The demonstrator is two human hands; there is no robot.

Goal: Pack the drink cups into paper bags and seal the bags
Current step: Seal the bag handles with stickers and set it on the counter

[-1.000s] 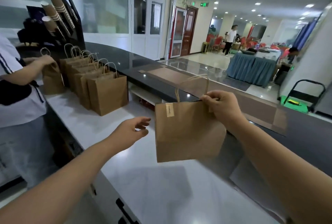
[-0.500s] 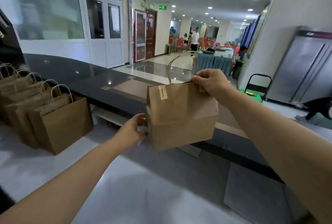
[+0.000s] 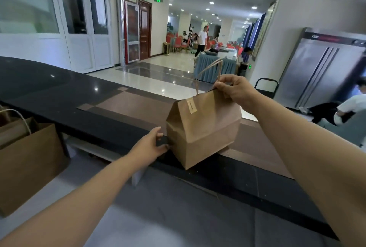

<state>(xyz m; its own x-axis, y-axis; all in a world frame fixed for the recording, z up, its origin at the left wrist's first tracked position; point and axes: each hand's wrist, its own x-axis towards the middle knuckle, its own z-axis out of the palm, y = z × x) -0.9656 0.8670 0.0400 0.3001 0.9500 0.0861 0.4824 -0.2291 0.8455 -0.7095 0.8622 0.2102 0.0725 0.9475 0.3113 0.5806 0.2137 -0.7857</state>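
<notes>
Lowered toward the counter [image 3: 79, 112], the paper bag [image 3: 204, 127], likely light and crushable, hangs by its folded top from the pinching right hand [image 3: 235, 88], straight-fingered left hand [image 3: 150, 145] touching its side.

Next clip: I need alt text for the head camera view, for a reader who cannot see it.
A person's right hand pinches the folded top of a sticker-sealed paper bag over a black counter, while the left hand touches the bag's lower left side. At the left edge of the view stand other paper bags.
</notes>
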